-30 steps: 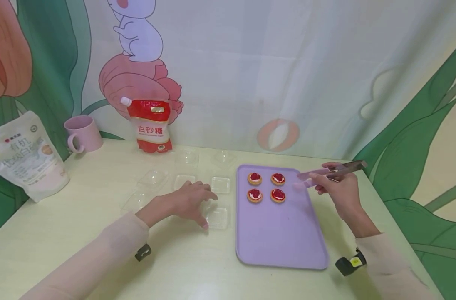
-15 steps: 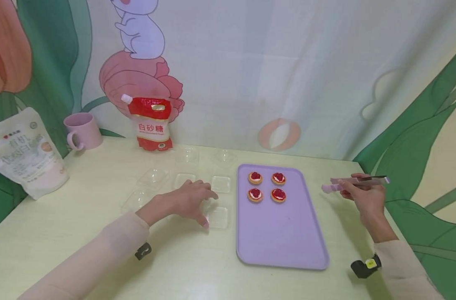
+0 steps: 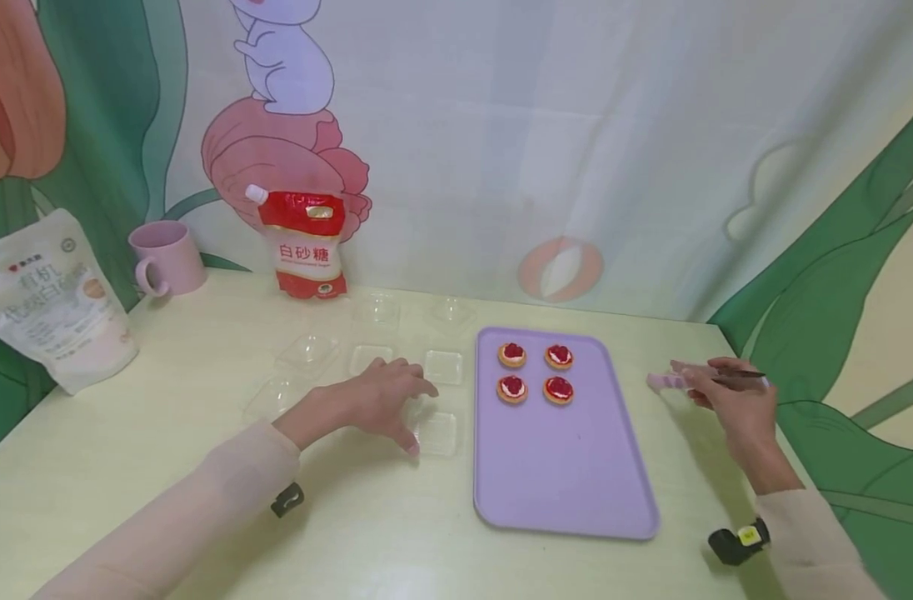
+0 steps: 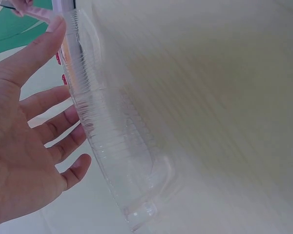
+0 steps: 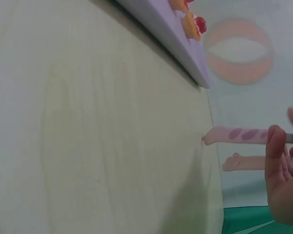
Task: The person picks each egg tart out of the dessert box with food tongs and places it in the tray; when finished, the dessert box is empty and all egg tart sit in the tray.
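Observation:
My left hand [image 3: 381, 398] is spread beside a clear plastic box [image 3: 438, 433], thumb at its near left side; in the left wrist view the thumb and fingertips lie along the edge of clear ribbed plastic [image 4: 119, 151]. My right hand [image 3: 737, 404] holds tongs with pale pink tips [image 3: 666, 381] right of the purple tray [image 3: 565, 483]. The two tong tips [image 5: 239, 135] stand apart with nothing between them. Several small tarts [image 3: 558, 390] topped with white cream and red fruit sit in the tray's far half.
More clear boxes stand left of the tray, one with a domed lid [image 3: 306, 354]. Behind them is a red-and-white sugar pouch [image 3: 306, 246]. A pink mug [image 3: 170, 260] and a white pouch [image 3: 59, 304] are at the far left. A printed curtain [image 3: 651, 167] hangs behind.
My right hand has carried the tongs from over the tray's right edge out to the right, then slightly down. The left hand and the tarts stay in place.

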`<state>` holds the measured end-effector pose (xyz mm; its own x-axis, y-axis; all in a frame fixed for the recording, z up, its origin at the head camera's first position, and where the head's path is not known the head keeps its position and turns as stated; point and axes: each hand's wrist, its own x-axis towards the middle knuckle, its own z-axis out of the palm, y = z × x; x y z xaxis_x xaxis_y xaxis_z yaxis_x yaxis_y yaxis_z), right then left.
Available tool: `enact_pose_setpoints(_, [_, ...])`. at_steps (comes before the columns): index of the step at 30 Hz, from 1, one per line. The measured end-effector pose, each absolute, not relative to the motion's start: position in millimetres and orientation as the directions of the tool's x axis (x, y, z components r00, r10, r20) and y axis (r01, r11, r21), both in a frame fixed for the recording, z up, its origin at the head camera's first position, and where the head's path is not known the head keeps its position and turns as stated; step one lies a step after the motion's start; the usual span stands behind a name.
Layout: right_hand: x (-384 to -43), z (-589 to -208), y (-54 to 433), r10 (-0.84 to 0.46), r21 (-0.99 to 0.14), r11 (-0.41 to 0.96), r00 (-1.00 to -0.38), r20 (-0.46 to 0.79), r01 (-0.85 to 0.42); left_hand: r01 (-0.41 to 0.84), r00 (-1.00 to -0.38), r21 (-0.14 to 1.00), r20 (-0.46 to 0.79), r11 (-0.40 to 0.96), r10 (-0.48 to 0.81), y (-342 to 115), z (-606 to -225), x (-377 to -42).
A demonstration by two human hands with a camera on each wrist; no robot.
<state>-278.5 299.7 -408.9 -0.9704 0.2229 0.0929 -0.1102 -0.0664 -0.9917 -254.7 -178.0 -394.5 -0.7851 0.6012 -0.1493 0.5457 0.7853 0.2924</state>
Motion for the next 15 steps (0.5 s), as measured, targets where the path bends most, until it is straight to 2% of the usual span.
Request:
enact_pose_setpoints(5, [-273.0,-410.2,301.5,0.107,-0.975,-0.166,-0.985,0.134,-0.15,0.536,-0.791,0.281,-0.163,0.796,0.59,-175.9,-393.0,-253.4])
enact_pose_setpoints(9, [-271.0,-409.9,302.9,0.025,-0.927,-0.339,-0.987,0.158,-0.157,0.535,-0.79,0.279,-0.168,0.798,0.589,-175.9,-392.8,-253.5])
enact_pose_setpoints(12, [-269.5,-410.0,306.0,-0.066,-0.872,-0.474,-0.983,0.174,-0.123,0.532,-0.789,0.284,-0.174,0.797,0.589,-176.2,-393.0,-253.4])
enact_pose_setpoints(15, [-268.3,-411.6,310.3,-0.133,-0.839,-0.54,-0.977,0.166,-0.07,0.537,-0.787,0.285,-0.17,0.794,0.593,-176.6,-393.3,-253.3])
